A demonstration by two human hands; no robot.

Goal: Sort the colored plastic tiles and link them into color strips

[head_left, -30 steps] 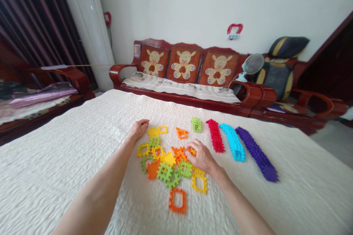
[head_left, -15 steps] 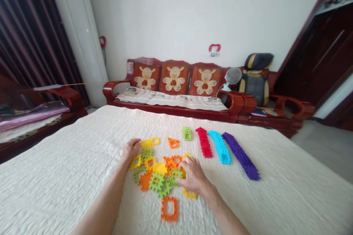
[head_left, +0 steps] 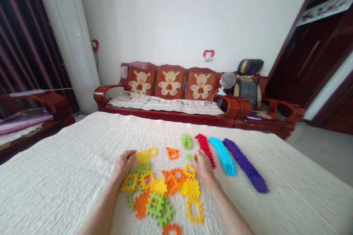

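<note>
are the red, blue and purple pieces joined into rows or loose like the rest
Joined into rows. The red row, blue row and purple row each lie as one long strip, side by side, apart from the loose pile.

No legible text, label or number on anything here.

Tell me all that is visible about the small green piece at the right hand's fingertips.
The green piece is a small, flat, light-green plastic tile, seen nearly edge-on and blurred, so its cut-outs cannot be told. It lies low over the white quilt, pinched at the fingertips of the right hand, just below the green stack and left of the red row.
</note>
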